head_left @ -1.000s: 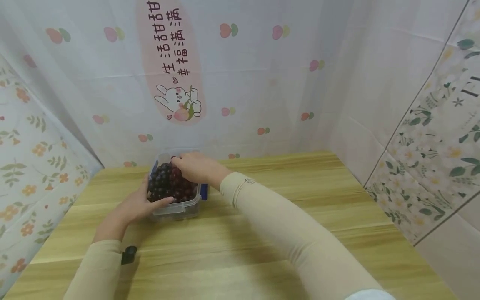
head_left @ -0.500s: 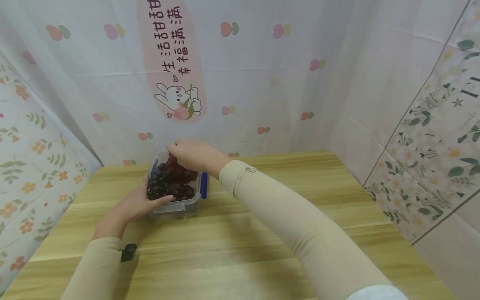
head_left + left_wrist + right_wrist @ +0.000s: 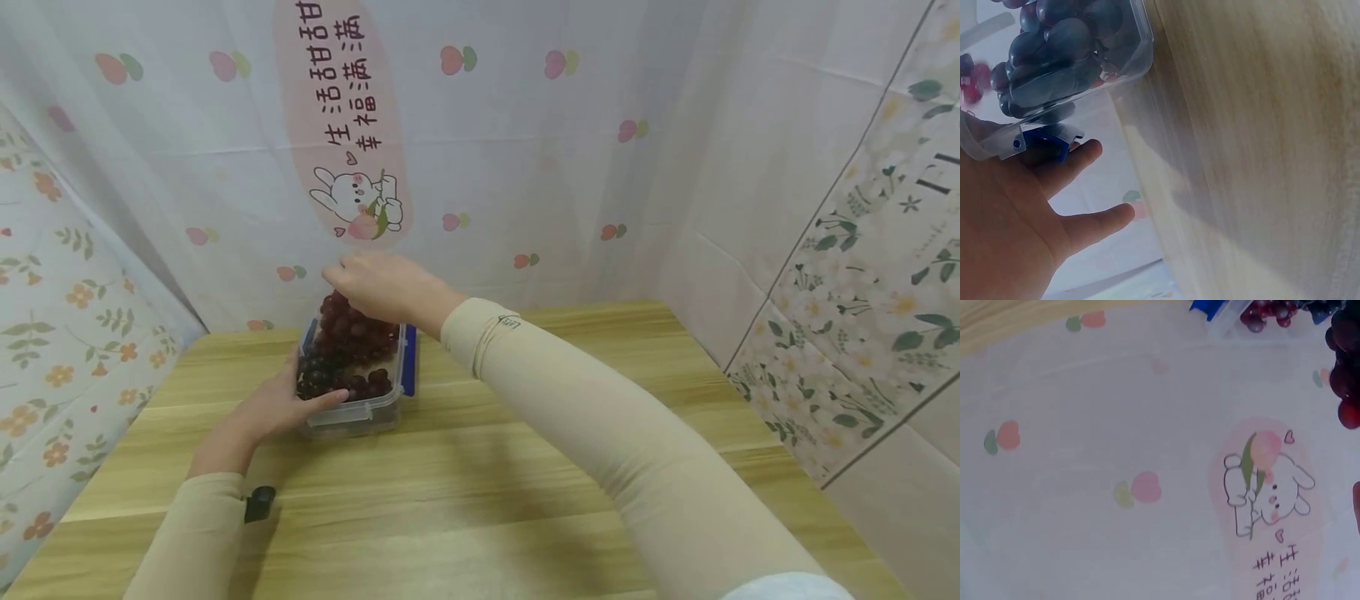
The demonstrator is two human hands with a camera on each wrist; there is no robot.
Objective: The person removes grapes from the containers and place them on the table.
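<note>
A bunch of dark red grapes (image 3: pixel 348 329) hangs from my right hand (image 3: pixel 386 285), which pinches it from above. Its lower part is still over the clear plastic container (image 3: pixel 352 421). Dark grapes (image 3: pixel 318 373) and some reddish ones lie inside that container. My left hand (image 3: pixel 277 404) holds the container's near left corner, thumb across the rim. In the left wrist view two fingers of the left hand (image 3: pixel 1016 219) stretch past a blue clip (image 3: pixel 1050 139). The right wrist view shows only part of the bunch (image 3: pixel 1346 369) and a sliver of the hand at the edge.
The container stands on a wood-grain table (image 3: pixel 480 467), near its back edge. A blue flap (image 3: pixel 408 362) hangs along its right side. A printed white curtain (image 3: pixel 525 183) rises right behind the table. Floral sheets (image 3: pixel 862 317) enclose the sides.
My right hand has risen with the bunch of red grapes, lifting much of it above the rim. Part of the container's floor now shows. The left hand has stayed in place.
</note>
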